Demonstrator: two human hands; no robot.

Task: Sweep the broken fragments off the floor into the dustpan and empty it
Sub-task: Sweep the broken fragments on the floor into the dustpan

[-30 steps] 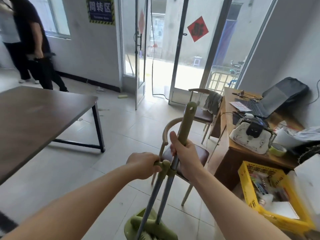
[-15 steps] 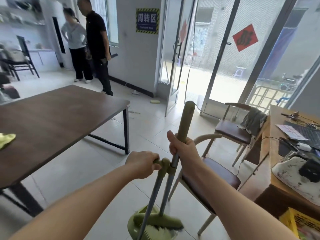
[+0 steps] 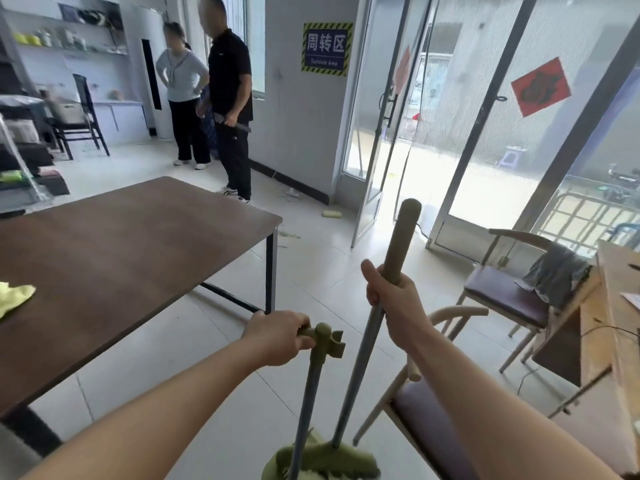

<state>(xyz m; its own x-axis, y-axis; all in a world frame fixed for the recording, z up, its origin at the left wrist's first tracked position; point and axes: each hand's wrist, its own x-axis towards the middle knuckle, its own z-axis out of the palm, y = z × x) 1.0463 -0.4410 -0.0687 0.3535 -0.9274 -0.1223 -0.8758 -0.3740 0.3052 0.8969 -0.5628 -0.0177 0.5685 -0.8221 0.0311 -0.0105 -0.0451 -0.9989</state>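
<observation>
Since the earlier frames the broom has come unclipped from the dustpan handle, so the two poles now stand apart, and the view has swung left to take in more of the room. At far left a yellow cloth (image 3: 14, 299) lies on the brown table (image 3: 121, 258). Beyond the table two people (image 3: 211, 98) stand near the wall. The left hand (image 3: 277, 337) is clenched around the green grip of the dustpan handle (image 3: 313, 382), whose clip faces right, empty. Just beside it, the right hand (image 3: 394, 299) grasps the broom (image 3: 360, 368) high on its pole, just below the olive top. Both poles run down to the bottom edge, where the broom's green bristle head sits in the dustpan (image 3: 277, 462) on the tiled floor (image 3: 311, 265). Right of the hands stands a wooden chair (image 3: 433, 410). No fragments are clear enough to identify.
</observation>
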